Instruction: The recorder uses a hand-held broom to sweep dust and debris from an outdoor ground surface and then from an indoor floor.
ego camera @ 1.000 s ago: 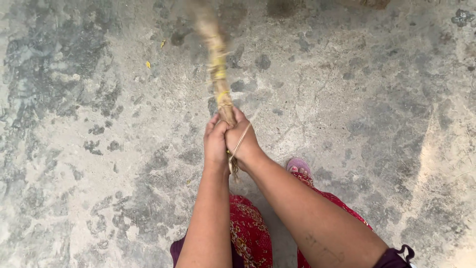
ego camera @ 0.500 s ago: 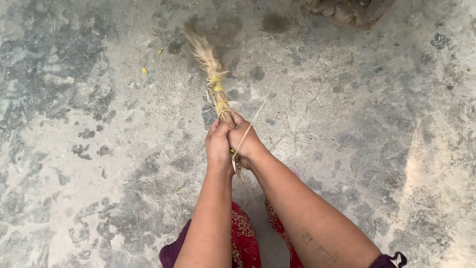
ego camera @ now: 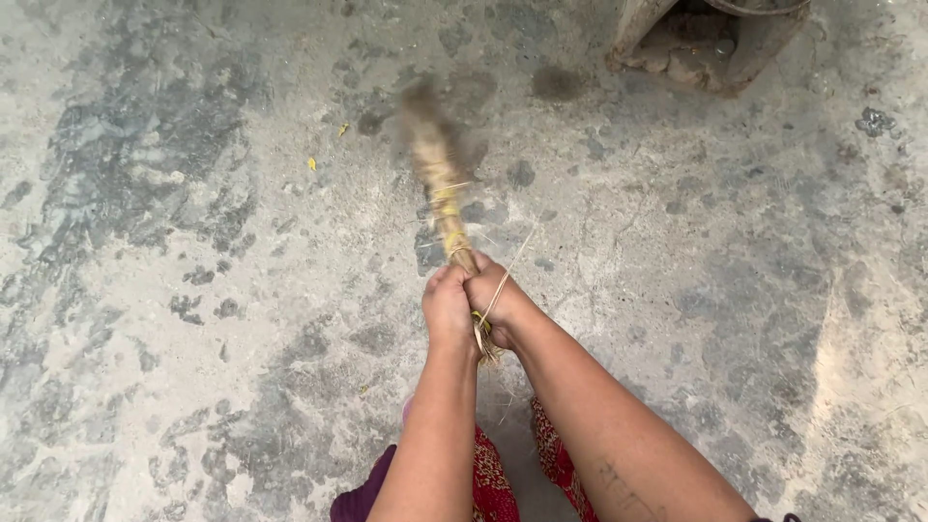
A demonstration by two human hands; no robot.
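A straw broom [ego camera: 440, 179] bound with yellow ties points away from me over a stained concrete floor [ego camera: 174, 290]. Its brush end is blurred. My left hand [ego camera: 448, 307] and my right hand [ego camera: 493, 295] sit side by side, both closed around the broom's near end. A loose strand of straw hangs across my right hand. Below my forearms I see red patterned clothing [ego camera: 488, 474].
A broken concrete or clay structure with rubble inside [ego camera: 706, 39] stands at the top right. Small yellow leaf bits [ego camera: 311, 163] lie on the floor left of the broom. The floor is patchy grey with dark stains all around.
The broom has swung slightly to the right and both hands have dropped lower in view. The view has shifted, bringing more of the broken structure into the top right. The foot is no longer visible.
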